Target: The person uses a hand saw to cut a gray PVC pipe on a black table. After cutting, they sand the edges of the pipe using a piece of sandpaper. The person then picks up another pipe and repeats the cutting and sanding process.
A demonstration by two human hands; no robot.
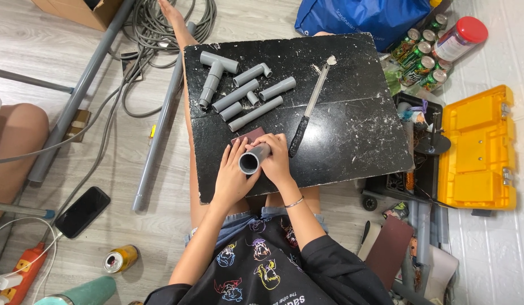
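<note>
**Short grey pipe held in both hands over the black board**

A short grey plastic pipe piece (254, 158) is grasped between the left hand (232, 176) and the right hand (276, 161), both closed around it, with its open end turned up toward the camera. It is held just above the near edge of the scuffed black board surface (352, 141), over a small reddish-brown sheet of sandpaper (248, 136) that lies on the board.

Judged from the layout, the work is partway along: one piece is in hand, while a grey T-shaped pipe fitting (215, 70) and a cluster of cut grey pipe lengths (253, 96) are laid out at the far left of the surface, untouched. Whether those are finished cannot be told.

A black-handled long knife (308, 113) lies just right of the hands, its handle near the right hand. The right half of the surface is open; beyond its right edge, an open yellow plastic toolbox (477, 149) crowds the floor.
</note>
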